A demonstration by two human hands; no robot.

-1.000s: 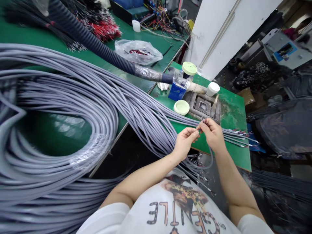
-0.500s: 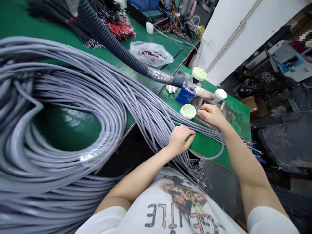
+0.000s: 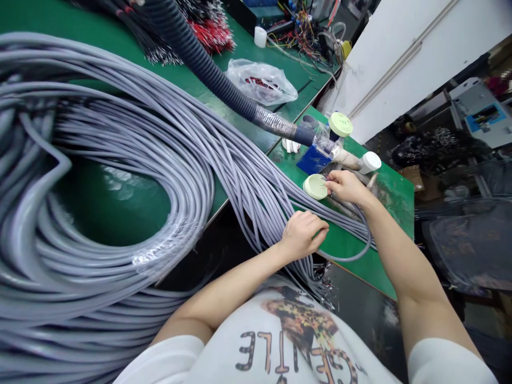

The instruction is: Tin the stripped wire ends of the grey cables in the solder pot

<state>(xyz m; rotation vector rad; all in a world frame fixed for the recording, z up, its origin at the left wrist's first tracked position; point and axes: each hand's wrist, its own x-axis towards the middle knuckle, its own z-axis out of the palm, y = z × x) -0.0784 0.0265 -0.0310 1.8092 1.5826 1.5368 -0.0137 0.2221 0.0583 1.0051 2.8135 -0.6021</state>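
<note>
My right hand (image 3: 344,186) is closed in a pinch on the end of a grey cable (image 3: 366,242). Thin stripped wires poke out past its fingertips over a small pale green dish (image 3: 316,186). From that hand the cable loops down and back toward my left hand (image 3: 304,233). The left one lies over a thick bundle of grey cables (image 3: 248,181), its fingers curled. Whatever it may grip is hidden beneath the palm.
A large coil of grey cable (image 3: 188,213) fills the left side. A dark corrugated hose (image 3: 224,88) crosses above to a blue block (image 3: 314,159). Lidded tubs (image 3: 341,124), a plastic bag (image 3: 262,82) and red and black wire bunches (image 3: 210,34) sit farther back.
The wire tips in my right hand have come to the pale green dish, over its right edge. My left hand stays on the bundle. The whole view has shifted slightly.
</note>
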